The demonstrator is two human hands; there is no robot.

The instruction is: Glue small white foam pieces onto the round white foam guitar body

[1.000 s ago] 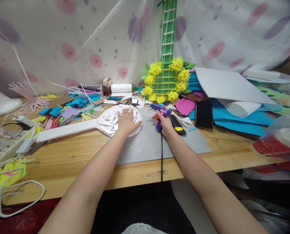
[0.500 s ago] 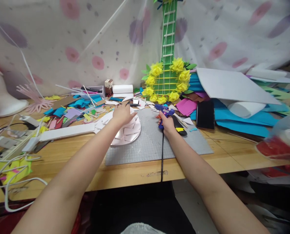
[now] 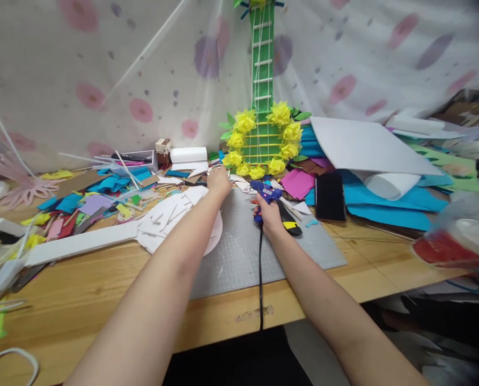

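Observation:
My right hand (image 3: pixel 269 212) is wrapped round the handle of a blue hot glue gun (image 3: pixel 265 188), held over the grey cutting mat (image 3: pixel 239 257), its black cord running down over the table edge. My left hand (image 3: pixel 219 181) reaches to the back of the mat, fingers curled down among white paper scraps; what they pinch, if anything, is hidden. Under my left forearm lies a white guitar-shaped piece (image 3: pixel 162 217), its round body covered with white strips and its long neck pointing left. A black and yellow tool (image 3: pixel 290 227) lies beside my right hand.
A green guitar model (image 3: pixel 262 128) with yellow paper flowers stands against the patterned curtain. A phone (image 3: pixel 330 196) and stacked blue sheets (image 3: pixel 388 206) lie to the right, near a red-and-white cup (image 3: pixel 452 241). Coloured scraps (image 3: pixel 98 203) and a pen tray (image 3: pixel 148 158) cover the back left.
My left hand has moved off the white guitar body, forward and right, into the scraps behind the mat. My right hand keeps the glue gun. The view has shifted rightward.

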